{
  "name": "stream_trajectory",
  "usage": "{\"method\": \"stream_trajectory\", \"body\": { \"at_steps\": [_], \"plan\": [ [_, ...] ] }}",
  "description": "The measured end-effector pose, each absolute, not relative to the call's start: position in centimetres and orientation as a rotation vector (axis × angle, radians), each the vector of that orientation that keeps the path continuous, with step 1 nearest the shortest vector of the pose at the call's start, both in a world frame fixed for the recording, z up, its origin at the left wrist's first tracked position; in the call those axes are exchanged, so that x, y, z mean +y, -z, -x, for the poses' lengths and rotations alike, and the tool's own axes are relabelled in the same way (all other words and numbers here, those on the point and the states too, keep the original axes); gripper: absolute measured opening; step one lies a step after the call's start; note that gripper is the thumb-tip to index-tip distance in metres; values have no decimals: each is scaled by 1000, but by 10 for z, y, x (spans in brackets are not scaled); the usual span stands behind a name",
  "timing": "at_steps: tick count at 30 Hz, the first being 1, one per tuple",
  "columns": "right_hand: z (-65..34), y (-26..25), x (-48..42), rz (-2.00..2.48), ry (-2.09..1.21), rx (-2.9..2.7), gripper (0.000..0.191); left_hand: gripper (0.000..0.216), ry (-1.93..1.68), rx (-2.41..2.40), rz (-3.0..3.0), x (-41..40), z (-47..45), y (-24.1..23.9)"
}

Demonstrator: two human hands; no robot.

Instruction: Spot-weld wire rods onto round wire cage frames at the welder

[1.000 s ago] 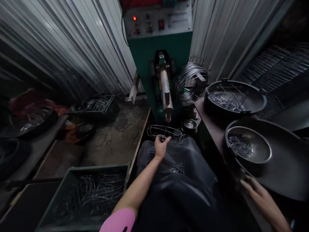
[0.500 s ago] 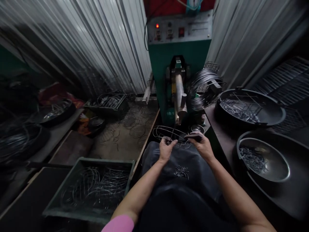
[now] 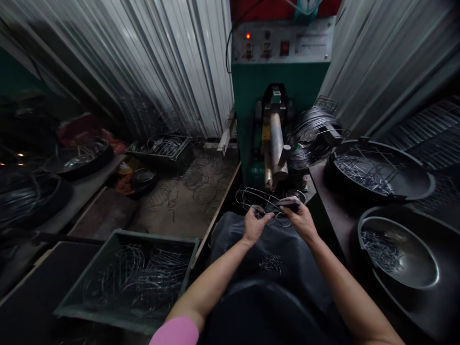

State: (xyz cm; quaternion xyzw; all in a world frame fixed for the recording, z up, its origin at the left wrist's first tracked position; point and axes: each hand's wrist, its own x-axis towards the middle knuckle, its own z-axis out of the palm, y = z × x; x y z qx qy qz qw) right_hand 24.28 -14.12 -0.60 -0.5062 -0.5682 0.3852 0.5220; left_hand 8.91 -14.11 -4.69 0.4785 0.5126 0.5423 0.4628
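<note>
Between my hands is an oval wire frame (image 3: 247,192), held just in front of the machine's electrode arms (image 3: 275,177). My left hand (image 3: 256,225) is closed on its near side, thumb and fingers pinched together. My right hand (image 3: 300,218) grips a dark flat block (image 3: 290,203) against the frame's right part; its exact kind I cannot make out. Below them, a small heap of short wire pieces (image 3: 270,262) lies on the dark apron (image 3: 237,258) over my lap.
A green spot-welding machine (image 3: 280,74) stands ahead, a wire coil (image 3: 312,136) beside its arms. To the right are a black pan (image 3: 413,179) and a metal bowl (image 3: 420,249) with wire pieces. A green crate (image 3: 125,321) of bent wires sits at the left.
The view has swung slightly left, so the machine appears farther right. My left hand has moved a little closer to my right hand along the wire frame.
</note>
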Motion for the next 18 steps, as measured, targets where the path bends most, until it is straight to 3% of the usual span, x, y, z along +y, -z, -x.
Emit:
{"method": "stream_trajectory", "body": {
  "at_steps": [18],
  "plan": [
    [-247, 6, -111, 1268, -786, -1401, 25, 28, -1337, 1314, -1232, -118, -103, 54]
  ]
}}
